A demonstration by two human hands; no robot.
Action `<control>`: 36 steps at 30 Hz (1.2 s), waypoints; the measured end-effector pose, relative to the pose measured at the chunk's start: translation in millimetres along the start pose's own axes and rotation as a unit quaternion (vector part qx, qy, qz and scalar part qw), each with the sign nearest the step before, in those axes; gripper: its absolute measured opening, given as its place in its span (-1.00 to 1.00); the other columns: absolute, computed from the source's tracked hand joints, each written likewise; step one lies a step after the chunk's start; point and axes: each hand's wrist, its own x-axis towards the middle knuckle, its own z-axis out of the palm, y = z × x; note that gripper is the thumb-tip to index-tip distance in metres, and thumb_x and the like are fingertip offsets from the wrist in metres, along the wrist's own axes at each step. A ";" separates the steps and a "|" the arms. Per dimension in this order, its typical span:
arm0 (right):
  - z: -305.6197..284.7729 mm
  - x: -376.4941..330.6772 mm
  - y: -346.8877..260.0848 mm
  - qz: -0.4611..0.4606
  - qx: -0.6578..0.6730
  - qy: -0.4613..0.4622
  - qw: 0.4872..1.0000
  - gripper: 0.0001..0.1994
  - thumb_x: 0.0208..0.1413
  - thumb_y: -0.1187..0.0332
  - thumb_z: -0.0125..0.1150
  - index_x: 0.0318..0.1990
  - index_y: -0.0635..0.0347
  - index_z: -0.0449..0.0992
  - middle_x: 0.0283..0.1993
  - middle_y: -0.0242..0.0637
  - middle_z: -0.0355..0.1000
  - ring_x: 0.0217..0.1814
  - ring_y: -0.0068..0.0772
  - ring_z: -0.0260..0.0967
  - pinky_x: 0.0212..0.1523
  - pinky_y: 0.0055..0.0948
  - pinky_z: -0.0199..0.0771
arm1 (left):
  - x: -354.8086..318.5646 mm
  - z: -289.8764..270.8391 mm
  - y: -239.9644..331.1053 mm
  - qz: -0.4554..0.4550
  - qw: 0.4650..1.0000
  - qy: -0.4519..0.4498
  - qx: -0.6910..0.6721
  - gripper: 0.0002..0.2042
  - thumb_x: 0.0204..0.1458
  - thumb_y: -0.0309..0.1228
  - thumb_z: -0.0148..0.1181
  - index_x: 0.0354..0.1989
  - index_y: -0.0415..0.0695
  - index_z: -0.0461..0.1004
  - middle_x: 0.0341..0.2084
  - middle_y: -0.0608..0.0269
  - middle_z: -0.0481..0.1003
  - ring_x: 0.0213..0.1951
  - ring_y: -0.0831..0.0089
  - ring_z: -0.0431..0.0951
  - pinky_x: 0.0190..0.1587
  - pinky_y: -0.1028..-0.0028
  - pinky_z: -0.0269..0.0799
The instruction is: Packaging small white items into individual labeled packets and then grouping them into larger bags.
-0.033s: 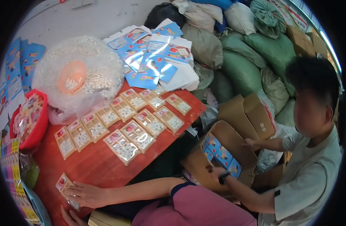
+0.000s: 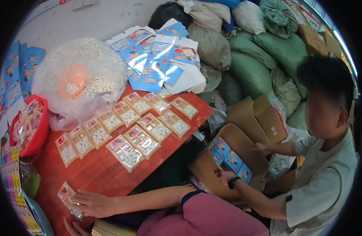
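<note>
At the near left of the red table, a small tan plastic tray [image 2: 65, 191] with white pieces and a picture insert lies under a shiny clear cover. My right hand [image 2: 93, 203] rests over it with the fingers stretched out and slightly apart, touching its top. Below the tray, at the picture's lower edge, shows part of my left hand [image 2: 76, 229]. Its visible fingers are extended and nothing shows in them. Farther along stand rows of similar trays [image 2: 99, 135], each with white pieces in one compartment.
A big clear bag of white pieces [image 2: 106, 69] holds an orange bowl [image 2: 72, 80]. A red basket [image 2: 37, 145] stands left and blue printed cartons [image 2: 153, 67] lie behind. At right, a co-worker [image 2: 326, 157] reaches into a cardboard box [image 2: 206, 173]. Sacks [image 2: 249, 74] are piled beyond.
</note>
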 end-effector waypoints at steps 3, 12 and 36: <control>-39.2 -47.6 -8.9 0.053 0.047 0.042 0.997 -0.59 -0.05 0.32 0.23 -0.01 0.23 0.36 0.14 0.02 0.26 0.18 -0.01 0.22 0.25 -0.05 0.12 | -15.3 -8.3 47.4 0.045 0.997 0.046 0.040 -0.70 0.16 -0.32 0.09 -0.04 -0.27 0.47 -0.18 -0.03 0.52 -0.22 0.19 0.56 -0.25 0.37 0.50; -61.6 -111.2 -16.5 0.138 -0.004 0.094 0.986 -0.69 -0.06 0.41 0.25 -0.12 0.26 0.42 0.07 -0.04 0.35 0.16 -0.10 0.28 0.25 -0.07 0.17 | -86.4 -10.7 41.9 0.260 0.943 -0.185 0.096 -0.55 0.11 -0.44 0.14 0.17 -0.24 0.22 0.04 -0.16 0.29 -0.02 -0.04 0.39 -0.07 0.14 0.43; -51.6 -128.5 -11.3 0.098 -0.012 0.049 0.994 -0.61 -0.05 0.39 0.21 -0.02 0.33 0.42 0.15 -0.05 0.31 0.29 -0.11 0.16 0.32 -0.10 0.08 | -69.4 -25.2 19.1 0.069 0.942 -0.276 0.178 -0.47 -0.13 -0.32 0.27 0.04 -0.29 0.34 -0.10 -0.14 0.33 -0.03 -0.11 0.31 0.06 0.13 0.21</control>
